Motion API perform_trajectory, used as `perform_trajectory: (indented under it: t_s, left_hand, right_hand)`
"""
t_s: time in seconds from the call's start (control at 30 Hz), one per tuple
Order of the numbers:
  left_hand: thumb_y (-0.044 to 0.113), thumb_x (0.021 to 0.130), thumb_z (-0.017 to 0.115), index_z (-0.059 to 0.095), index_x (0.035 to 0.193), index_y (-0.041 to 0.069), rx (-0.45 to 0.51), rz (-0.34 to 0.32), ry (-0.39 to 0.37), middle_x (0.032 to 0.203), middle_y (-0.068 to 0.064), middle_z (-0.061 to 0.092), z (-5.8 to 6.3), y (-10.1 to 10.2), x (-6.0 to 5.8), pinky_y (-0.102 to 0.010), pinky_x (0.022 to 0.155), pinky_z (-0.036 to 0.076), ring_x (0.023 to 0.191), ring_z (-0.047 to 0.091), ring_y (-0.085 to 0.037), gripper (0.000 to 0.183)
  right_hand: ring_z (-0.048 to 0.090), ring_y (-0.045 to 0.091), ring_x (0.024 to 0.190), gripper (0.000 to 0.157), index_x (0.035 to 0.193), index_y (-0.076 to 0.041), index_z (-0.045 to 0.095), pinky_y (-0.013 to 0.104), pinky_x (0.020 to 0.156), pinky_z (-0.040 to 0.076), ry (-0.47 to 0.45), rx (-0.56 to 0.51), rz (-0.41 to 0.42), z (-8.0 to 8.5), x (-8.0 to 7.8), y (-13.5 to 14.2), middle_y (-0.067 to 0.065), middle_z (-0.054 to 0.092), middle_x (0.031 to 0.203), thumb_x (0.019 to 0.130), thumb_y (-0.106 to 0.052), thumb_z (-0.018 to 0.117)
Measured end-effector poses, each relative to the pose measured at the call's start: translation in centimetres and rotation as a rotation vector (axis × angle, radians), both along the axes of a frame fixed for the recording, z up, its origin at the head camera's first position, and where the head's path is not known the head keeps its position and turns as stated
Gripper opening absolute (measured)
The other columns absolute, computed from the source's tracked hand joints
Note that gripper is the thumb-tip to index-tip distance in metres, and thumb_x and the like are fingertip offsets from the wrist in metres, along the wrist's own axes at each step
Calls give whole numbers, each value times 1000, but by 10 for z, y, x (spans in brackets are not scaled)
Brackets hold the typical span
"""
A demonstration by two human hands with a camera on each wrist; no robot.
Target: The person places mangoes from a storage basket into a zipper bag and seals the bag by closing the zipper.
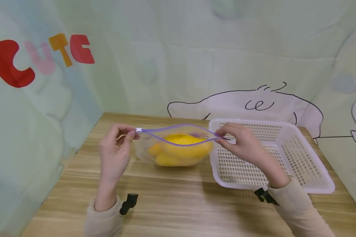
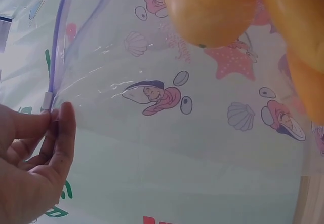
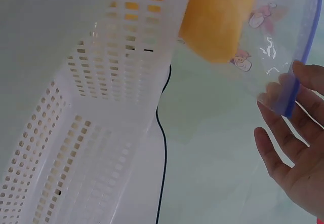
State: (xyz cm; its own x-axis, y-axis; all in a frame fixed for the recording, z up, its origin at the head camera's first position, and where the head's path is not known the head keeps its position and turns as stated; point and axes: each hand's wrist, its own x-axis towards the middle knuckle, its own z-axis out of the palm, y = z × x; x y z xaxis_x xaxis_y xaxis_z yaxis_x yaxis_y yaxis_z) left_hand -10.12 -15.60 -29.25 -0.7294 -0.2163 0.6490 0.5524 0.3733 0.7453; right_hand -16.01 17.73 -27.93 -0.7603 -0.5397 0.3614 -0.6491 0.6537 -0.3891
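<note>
Our bag is at the far side of the counter, left of the basket, its mouth gaping over yellow fruit. Our left hand pinches its left corner by the slider; our right hand pinches the right corner. We should draw both corners gently apart, keeping the purple edges level.

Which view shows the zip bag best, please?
The head view: the zip bag shows nearly whole, mouth open. The left wrist view shows only part, with its slider; the right wrist view, only part, toward the other end.
</note>
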Motion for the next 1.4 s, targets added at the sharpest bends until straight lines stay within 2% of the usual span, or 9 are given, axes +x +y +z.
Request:
perform_trajectory:
  t_s: [0.3,0.5,0.63,0.8,1.0,1.4]
  left_hand:
    - [-9,88,60,60,94,-13,20,-8,13,84,-17,62,-1,7,-2,-11,68,55,74,64,-1,7]
    - [-8,88,60,60,95,-13,20,-2,-3,86,-16,63,-1,8,-2,-11,69,56,75,64,-1,8]
    - [-8,88,59,60,95,-12,9,-1,-7,87,-15,63,-1,8,-2,-11,70,55,76,63,-1,7]
    - [-8,89,59,59,95,-11,-15,-6,-3,88,-15,62,-1,10,-2,-10,72,54,78,62,-1,7]
    - [-9,87,60,61,94,-11,-18,4,28,87,-15,62,-1,10,-1,-9,73,54,77,63,1,7]
    - [-9,87,61,61,95,-10,-38,17,35,87,-15,63,0,9,2,-8,74,53,78,62,2,8]
  right_hand:
    - [63,16,100,29,107,-15,68,38,88,54,45,-3,41,7,3,-18,-3,69,105,83,-29,75]
    - [59,18,102,40,116,-16,65,35,88,51,104,-38,127,12,3,-43,-1,66,108,81,-30,77]
    - [59,18,100,39,116,-14,65,34,86,50,136,-38,171,15,2,-59,0,66,107,82,-30,75]
    - [58,17,107,38,119,-16,65,35,94,49,125,1,174,20,1,-74,-2,66,112,85,-33,71]
    - [59,17,112,34,119,-16,65,37,100,47,116,36,216,30,4,-93,-3,67,116,88,-31,68]
    - [60,11,94,28,115,-15,66,29,85,48,162,31,300,47,3,-133,-5,69,106,90,-27,67]
